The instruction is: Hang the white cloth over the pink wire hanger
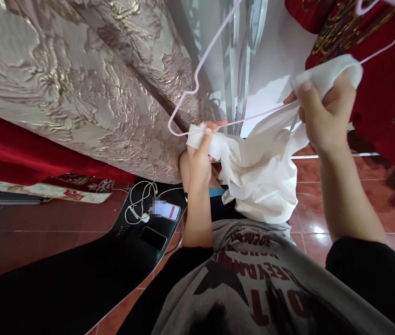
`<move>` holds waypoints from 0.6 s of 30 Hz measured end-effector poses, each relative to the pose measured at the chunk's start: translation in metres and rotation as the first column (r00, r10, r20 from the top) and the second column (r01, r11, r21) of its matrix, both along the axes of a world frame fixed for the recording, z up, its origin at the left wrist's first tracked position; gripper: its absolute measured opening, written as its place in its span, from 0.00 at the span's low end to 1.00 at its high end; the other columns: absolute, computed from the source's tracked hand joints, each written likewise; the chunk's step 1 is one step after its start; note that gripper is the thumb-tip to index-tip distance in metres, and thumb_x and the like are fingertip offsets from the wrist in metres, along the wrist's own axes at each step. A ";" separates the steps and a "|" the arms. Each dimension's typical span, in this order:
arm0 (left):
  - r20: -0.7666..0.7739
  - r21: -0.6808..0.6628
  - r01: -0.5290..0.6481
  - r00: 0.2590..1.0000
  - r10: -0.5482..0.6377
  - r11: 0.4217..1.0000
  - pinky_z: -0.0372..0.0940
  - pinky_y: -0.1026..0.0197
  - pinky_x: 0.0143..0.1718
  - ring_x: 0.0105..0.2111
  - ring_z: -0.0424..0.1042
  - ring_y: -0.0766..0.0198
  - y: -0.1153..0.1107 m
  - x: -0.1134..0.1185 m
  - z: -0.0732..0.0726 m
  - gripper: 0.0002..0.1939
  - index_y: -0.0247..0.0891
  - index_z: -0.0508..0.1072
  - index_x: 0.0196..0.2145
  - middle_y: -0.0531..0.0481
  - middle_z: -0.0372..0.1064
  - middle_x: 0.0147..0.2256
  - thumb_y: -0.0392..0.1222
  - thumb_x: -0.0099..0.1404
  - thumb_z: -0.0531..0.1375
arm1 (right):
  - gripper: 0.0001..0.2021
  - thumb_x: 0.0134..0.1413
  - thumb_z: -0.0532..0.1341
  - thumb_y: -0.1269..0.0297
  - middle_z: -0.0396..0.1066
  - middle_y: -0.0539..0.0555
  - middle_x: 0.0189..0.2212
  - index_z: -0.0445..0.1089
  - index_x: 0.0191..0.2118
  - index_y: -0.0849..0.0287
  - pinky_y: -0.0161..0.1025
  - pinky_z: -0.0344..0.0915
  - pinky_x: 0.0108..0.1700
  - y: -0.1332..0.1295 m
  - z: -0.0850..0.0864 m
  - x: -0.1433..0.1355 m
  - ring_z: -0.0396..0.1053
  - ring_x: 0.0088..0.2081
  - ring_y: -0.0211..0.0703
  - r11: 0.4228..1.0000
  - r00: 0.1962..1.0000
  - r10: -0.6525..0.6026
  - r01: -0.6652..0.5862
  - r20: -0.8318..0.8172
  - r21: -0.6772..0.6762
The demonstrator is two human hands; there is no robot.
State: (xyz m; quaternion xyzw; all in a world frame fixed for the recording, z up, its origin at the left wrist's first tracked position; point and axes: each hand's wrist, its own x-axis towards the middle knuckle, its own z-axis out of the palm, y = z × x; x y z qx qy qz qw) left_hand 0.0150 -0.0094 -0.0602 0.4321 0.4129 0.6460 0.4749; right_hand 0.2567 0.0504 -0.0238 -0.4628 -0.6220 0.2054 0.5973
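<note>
A white cloth garment [263,172] hangs in front of me between both hands. My left hand [200,153] pinches one upper edge of it, at the lower bar of a thin pink wire hanger [197,79]. My right hand [325,116] grips the other upper edge, bunched over the fingers, higher and to the right. The hanger's bar runs from the left hand up toward the right hand, and its far end loops above the right hand.
A beige gold-patterned brocade fabric [78,79] hangs at the left over red cloth [16,153]. Red embroidered fabric [386,83] hangs at the right. Below lies a black surface [131,232] with a phone [166,210], white earphones [141,200] and another dark phone [153,237]. The floor is red tile [309,218].
</note>
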 end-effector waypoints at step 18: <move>-0.387 -0.027 -0.106 0.918 0.088 0.994 0.68 0.59 0.35 0.31 0.73 0.60 0.014 -0.100 0.018 0.09 0.41 0.82 0.23 0.50 0.77 0.26 0.34 0.59 0.64 | 0.21 0.52 0.74 0.51 0.70 0.52 0.36 0.68 0.41 0.59 0.45 0.70 0.49 -0.004 -0.009 0.002 0.69 0.40 0.38 0.995 0.988 -0.039 0.024 0.152 0.098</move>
